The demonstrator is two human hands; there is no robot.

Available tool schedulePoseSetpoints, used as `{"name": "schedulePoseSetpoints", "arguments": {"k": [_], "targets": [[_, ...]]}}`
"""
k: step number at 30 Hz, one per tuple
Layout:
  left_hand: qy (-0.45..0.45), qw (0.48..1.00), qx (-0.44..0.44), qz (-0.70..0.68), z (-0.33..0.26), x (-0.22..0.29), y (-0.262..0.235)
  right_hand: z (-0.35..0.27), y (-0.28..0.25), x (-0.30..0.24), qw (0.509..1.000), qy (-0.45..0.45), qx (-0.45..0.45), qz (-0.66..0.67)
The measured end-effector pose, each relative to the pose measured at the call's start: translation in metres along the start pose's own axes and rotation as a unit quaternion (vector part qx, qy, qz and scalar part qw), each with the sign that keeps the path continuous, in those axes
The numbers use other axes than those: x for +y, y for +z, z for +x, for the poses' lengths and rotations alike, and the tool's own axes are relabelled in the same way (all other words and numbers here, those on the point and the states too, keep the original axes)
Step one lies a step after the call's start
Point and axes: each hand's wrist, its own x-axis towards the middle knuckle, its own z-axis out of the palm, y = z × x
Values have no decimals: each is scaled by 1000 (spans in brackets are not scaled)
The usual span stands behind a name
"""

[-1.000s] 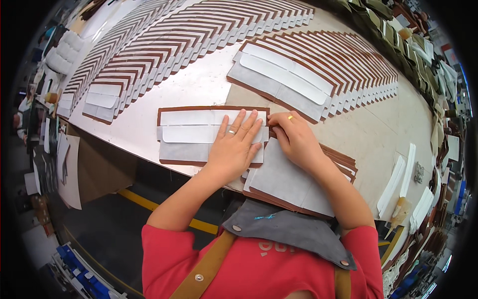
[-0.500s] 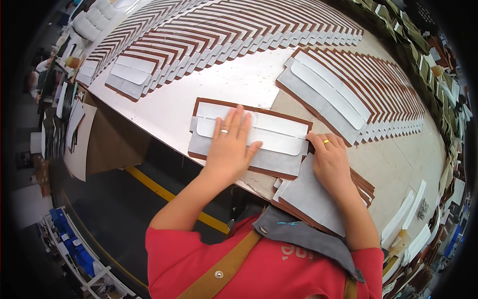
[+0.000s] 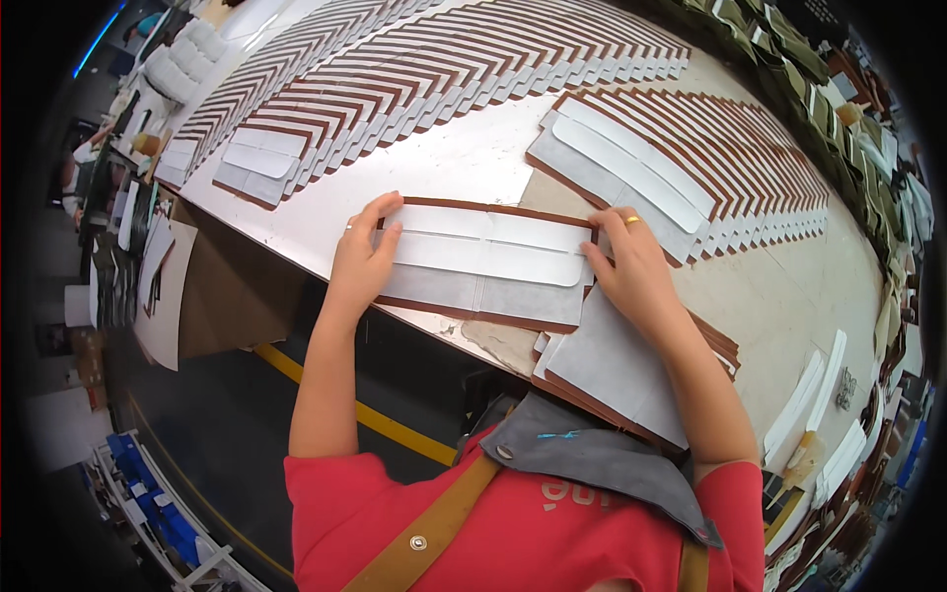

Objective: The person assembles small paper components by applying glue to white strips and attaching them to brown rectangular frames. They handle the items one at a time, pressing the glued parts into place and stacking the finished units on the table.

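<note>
A long brown leather panel (image 3: pixel 483 264) with grey lining and a white strip glued on it lies near the table's front edge. My left hand (image 3: pixel 363 259) grips its left end, fingers over the top face. My right hand (image 3: pixel 634 266), wearing a gold ring, holds its right end. Under my right forearm lies a stack of similar grey-lined panels (image 3: pixel 617 370).
Long overlapping rows of the same brown-and-white panels (image 3: pixel 473 74) cover the far table, with another fanned row (image 3: pixel 710 158) at the right. White strips (image 3: pixel 809 414) lie at the right edge. A yellow floor line (image 3: pixel 375 419) runs below the table.
My hands have moved apart from pressing on the panel's middle to holding its two ends. The panel has shifted and now lies more level before me.
</note>
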Motion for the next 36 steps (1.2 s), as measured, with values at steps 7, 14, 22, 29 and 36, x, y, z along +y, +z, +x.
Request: {"name": "schedulePoseSetpoints", "arguments": {"k": [7, 14, 22, 29, 36], "targets": [[32, 976, 48, 210, 4, -14, 4, 30, -11, 4, 963, 138, -185, 139], [-46, 988, 33, -144, 3, -3, 2, 11, -14, 10, 953, 114, -136, 246], [-7, 970, 62, -234, 10, 28, -3, 3, -19, 15, 926, 127, -85, 344], [7, 953, 38, -300, 48, 44, 11, -8, -37, 38, 845, 191, -47, 498], [43, 958, -75, -273, 121, 72, 77, -25, -60, 87, 830, 295, 125, 457]]}}
